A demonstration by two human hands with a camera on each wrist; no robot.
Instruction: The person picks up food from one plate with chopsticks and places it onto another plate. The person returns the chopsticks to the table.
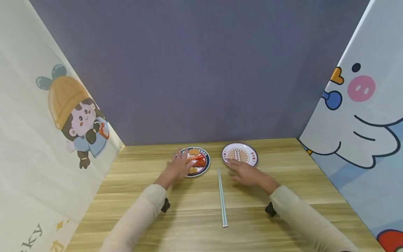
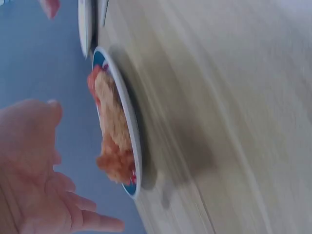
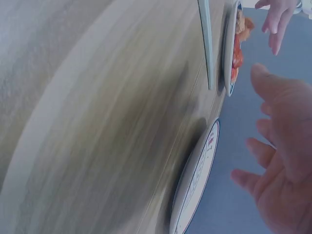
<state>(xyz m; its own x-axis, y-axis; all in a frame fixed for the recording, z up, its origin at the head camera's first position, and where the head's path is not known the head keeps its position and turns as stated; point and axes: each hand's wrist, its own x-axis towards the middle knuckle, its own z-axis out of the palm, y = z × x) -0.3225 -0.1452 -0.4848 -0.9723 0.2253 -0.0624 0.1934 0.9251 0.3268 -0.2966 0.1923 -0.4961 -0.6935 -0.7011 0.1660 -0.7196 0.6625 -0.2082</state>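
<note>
A plate of food (image 1: 206, 167) with a dark patterned rim stands left of centre, bearing reddish and golden fried-looking pieces (image 2: 113, 117). Over its left side hovers my left hand (image 1: 178, 166), fingers spread and holding nothing; in the left wrist view a gap shows between hand and plate. To the right lies a white plate (image 1: 252, 154) with an orange sunburst print. My right hand (image 1: 247, 174) is at its near edge, fingers loosely extended with nothing in them. Between the hands a pair of pale green chopsticks (image 1: 222, 199) lies lengthwise on the table.
The wood-grain table (image 1: 195, 217) ends at a dark grey-blue panel (image 1: 201, 70) behind the plates. White panels with cartoon prints flank it, a child in an orange hat (image 1: 85, 119) on the left and a white character (image 1: 371, 115) on the right.
</note>
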